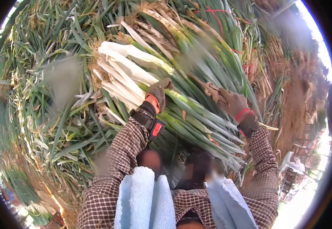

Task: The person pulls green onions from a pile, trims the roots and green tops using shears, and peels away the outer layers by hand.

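My left hand (pixel 159 92), in a dark dirty glove, is closed on stalks in a bunch of large green onions (pixel 124 72), where the white stems turn green. The bunch lies slantwise before me, roots to the upper left, leaves (pixel 208 122) to the lower right. My right hand (pixel 230 102), also gloved, is over the leaves to the right with its fingers curled. A thin brownish strip, perhaps a withered leaf (pixel 202 83), runs from its fingertips; what exactly it grips cannot be made out. More green onions with brown-stained stems (pixel 162 19) lie beyond.
Loose green onion leaves (pixel 66 126) heap up on the left. At the upper right are onions tied with red string (pixel 213 15) and further bundles (pixel 263 76). Brown ground (pixel 288 114) shows on the right. My knees and a light blue towel (pixel 143 198) are close below.
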Available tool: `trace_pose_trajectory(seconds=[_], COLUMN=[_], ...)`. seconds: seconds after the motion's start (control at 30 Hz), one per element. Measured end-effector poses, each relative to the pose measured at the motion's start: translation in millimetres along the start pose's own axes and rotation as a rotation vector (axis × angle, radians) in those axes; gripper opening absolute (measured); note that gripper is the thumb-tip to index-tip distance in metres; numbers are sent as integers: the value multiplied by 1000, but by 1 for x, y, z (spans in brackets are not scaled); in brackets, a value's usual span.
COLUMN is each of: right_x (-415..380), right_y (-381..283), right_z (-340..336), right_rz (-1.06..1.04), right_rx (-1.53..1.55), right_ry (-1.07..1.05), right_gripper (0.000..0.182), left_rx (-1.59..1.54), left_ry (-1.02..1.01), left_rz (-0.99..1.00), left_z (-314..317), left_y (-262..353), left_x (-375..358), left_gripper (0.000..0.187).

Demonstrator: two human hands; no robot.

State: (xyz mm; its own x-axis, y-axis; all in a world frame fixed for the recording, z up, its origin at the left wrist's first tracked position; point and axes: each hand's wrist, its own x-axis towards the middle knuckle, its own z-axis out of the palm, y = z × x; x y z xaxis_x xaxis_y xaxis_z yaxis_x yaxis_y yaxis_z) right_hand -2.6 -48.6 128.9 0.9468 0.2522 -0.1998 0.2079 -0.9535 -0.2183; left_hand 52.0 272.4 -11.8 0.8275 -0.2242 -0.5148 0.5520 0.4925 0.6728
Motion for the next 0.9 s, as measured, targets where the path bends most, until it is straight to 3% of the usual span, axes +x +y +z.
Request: trace_pose_trajectory(seconds=[0.17,0.67,0.9], right_x=[-12,68,13], right_y=[-8,-36,-26], right_z=[-13,9,5], right_rz=[9,-85,-37], right_rx=[23,15,-23], right_ry=[-125,90,-40], right_gripper=[41,38,48], left_rx=[-9,83,-79], left_ry=[-5,73,19], left_rz=[-27,-23,-116], left_z=[1,17,12], left_y=[1,11,7], left_x=[0,-11,-7], left_gripper=[23,24,18])
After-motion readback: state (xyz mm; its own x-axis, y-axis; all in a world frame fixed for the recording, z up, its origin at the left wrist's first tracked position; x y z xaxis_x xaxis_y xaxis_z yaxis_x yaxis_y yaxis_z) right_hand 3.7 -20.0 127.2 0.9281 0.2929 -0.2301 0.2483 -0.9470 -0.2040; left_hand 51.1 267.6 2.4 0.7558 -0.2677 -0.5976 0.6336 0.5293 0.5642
